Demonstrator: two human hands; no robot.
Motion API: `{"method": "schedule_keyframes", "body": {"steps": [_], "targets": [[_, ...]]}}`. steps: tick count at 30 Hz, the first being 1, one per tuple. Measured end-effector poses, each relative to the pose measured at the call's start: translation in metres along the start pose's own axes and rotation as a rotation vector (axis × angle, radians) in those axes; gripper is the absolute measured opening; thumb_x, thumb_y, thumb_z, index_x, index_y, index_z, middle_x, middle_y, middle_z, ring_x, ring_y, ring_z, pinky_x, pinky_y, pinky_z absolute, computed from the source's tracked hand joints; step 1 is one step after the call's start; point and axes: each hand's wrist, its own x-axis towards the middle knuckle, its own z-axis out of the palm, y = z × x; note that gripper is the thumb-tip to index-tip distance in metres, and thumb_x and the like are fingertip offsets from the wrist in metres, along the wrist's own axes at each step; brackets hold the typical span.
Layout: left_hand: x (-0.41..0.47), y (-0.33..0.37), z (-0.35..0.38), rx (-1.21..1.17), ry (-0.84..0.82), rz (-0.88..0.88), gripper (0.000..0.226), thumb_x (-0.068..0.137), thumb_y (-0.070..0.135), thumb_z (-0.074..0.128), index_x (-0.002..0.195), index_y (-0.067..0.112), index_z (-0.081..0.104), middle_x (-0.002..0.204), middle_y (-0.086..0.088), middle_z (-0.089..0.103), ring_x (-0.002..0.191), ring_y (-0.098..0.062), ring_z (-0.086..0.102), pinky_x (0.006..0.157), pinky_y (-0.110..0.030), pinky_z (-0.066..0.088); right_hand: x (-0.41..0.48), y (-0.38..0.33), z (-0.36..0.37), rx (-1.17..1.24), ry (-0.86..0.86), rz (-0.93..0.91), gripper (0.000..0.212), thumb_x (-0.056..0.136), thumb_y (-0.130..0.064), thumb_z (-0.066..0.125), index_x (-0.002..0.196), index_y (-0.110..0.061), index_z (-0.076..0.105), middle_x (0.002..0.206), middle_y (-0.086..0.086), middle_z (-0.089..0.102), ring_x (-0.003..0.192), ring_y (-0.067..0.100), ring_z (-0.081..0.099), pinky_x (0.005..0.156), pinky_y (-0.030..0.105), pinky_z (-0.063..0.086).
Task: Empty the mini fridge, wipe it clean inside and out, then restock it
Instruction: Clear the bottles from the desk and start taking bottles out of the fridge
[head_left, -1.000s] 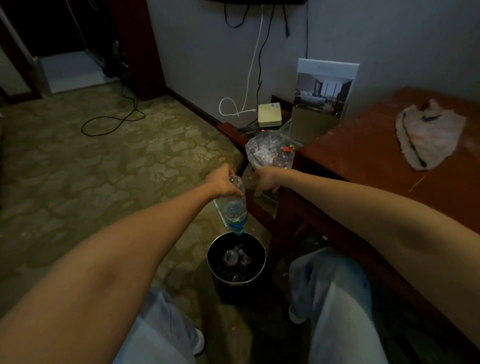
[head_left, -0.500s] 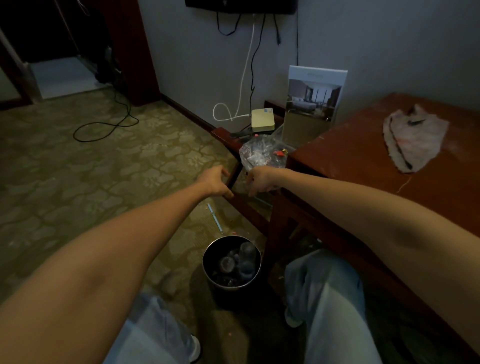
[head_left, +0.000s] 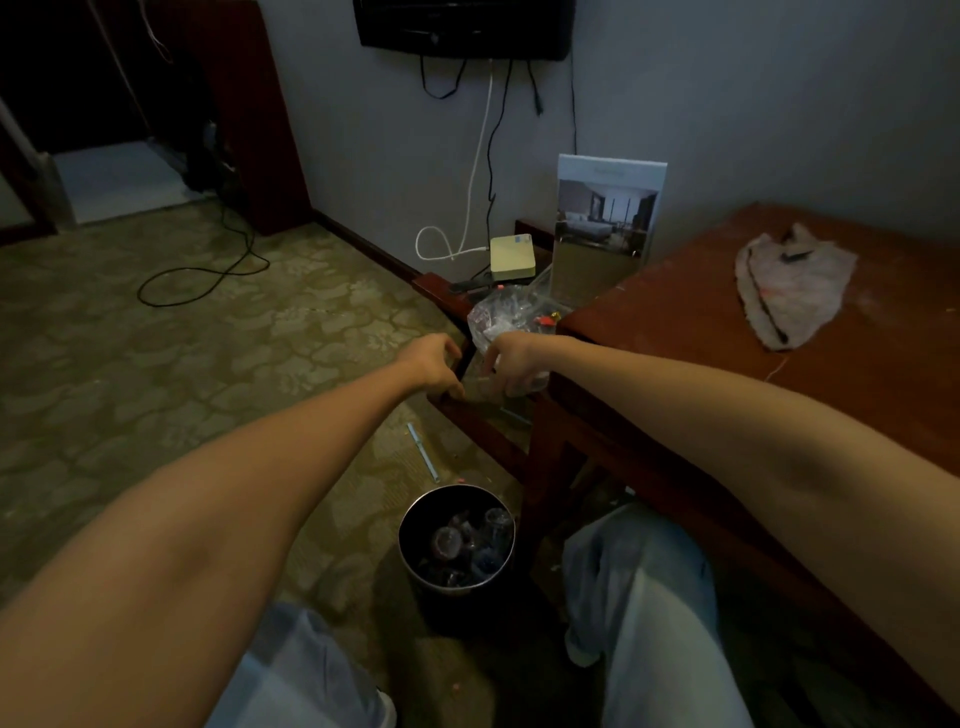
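Now that the clear plastic water bottle (head_left: 496, 522) has dropped from the left hand (head_left: 434, 364) into the round dark metal waste bin (head_left: 456, 487), that hand is empty beyond the bin. Its fingers curl at the edge of the low red-brown wooden side table (head_left: 483, 426); whether they grip it I cannot tell. Beside it, the right hand (head_left: 514, 364) pinches the crumpled clear plastic bag (head_left: 506, 312). No mini fridge is in view, so this looks like rubbish clearing, with the wiping not yet begun.
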Motion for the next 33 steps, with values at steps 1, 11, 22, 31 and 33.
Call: {"method": "schedule_keyframes", "body": {"steps": [1, 11, 22, 31, 33], "targets": [[-0.001, 0.002, -0.002, 0.011, 0.001, 0.004, 0.067, 0.071, 0.016, 0.084, 0.129, 0.011, 0.052, 0.122, -0.013, 0.059, 0.111, -0.028, 0.057, 0.094, -0.039, 0.049, 0.0, 0.001, -0.001, 0.032, -0.007, 0.005, 0.043, 0.088, -0.016, 0.067, 0.129, -0.007, 0.057, 0.122, 0.013, 0.06, 0.091, 0.022, 0.058, 0.054, 0.019, 0.043], [-0.007, 0.054, -0.034, 0.091, 0.085, 0.125, 0.066, 0.067, 0.02, 0.087, 0.124, 0.013, 0.055, 0.119, -0.006, 0.062, 0.109, -0.025, 0.059, 0.091, -0.036, 0.05, -0.042, 0.015, -0.055, 0.29, 0.061, -0.01, 0.036, 0.088, -0.015, 0.069, 0.122, -0.008, 0.062, 0.092, 0.002, 0.063, 0.079, 0.013, 0.062, 0.064, 0.022, 0.052], [-0.046, 0.152, -0.013, 0.116, 0.124, 0.301, 0.064, 0.07, 0.026, 0.085, 0.125, 0.017, 0.054, 0.121, -0.006, 0.061, 0.109, -0.024, 0.058, 0.081, -0.03, 0.045, -0.154, 0.089, -0.074, 0.306, 0.329, 0.033, 0.028, 0.085, -0.008, 0.07, 0.112, -0.001, 0.067, 0.105, 0.013, 0.069, 0.075, 0.015, 0.064, 0.064, 0.016, 0.052], [-0.084, 0.193, 0.011, 0.117, 0.096, 0.374, 0.062, 0.073, 0.027, 0.083, 0.126, 0.018, 0.054, 0.122, -0.007, 0.061, 0.11, -0.025, 0.057, 0.081, -0.031, 0.045, -0.235, 0.129, -0.061, 0.332, 0.432, 0.158, 0.028, 0.087, -0.015, 0.07, 0.113, -0.006, 0.067, 0.1, 0.006, 0.065, 0.075, 0.011, 0.059, 0.055, 0.015, 0.05], [-0.089, 0.203, 0.016, 0.113, 0.097, 0.405, 0.06, 0.073, 0.027, 0.083, 0.125, 0.019, 0.054, 0.121, -0.007, 0.062, 0.109, -0.025, 0.058, 0.085, -0.032, 0.048, -0.249, 0.137, -0.058, 0.378, 0.432, 0.194, 0.029, 0.087, -0.013, 0.069, 0.115, -0.004, 0.065, 0.1, 0.007, 0.064, 0.079, 0.014, 0.061, 0.058, 0.018, 0.052]]}}
